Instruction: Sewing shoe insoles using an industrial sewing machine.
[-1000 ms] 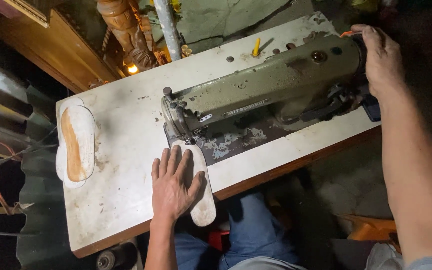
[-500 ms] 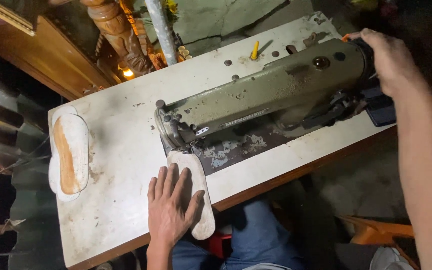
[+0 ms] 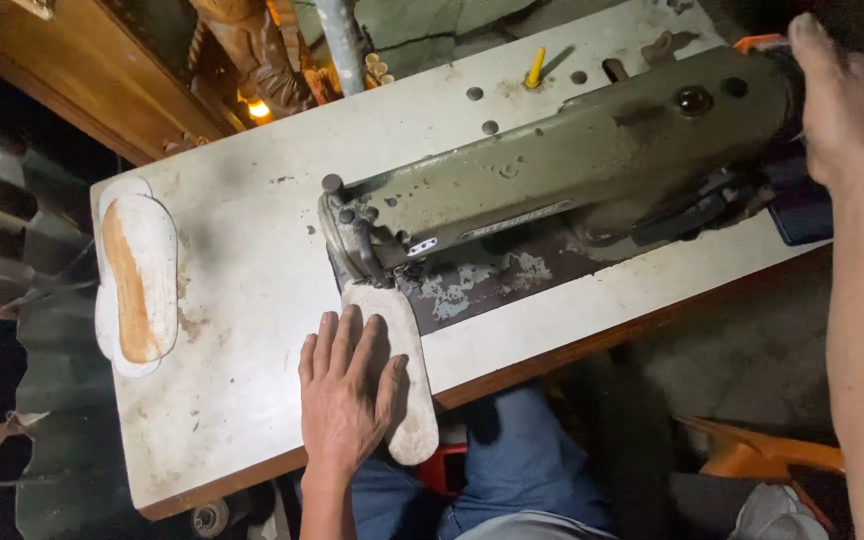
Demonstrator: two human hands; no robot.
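Meanwhile, well to the left of the fingers, a stack of white foam insoles with an orange-brown centre [image 3: 135,282] is lying on the worn white wooden table [image 3: 252,230]. The left hand [image 3: 347,390] is pressing flat, fingers spread, on a pale grey shoe insole [image 3: 404,350] whose tip is sitting under the needle of the olive-green metal sewing machine [image 3: 562,175]. The right hand [image 3: 842,95] is cupping the machine's far end, fingers hidden. Stitching seems to be underway; steady feeding is what comes next, I'd judge. Dim workshop clutter is surrounding everything.
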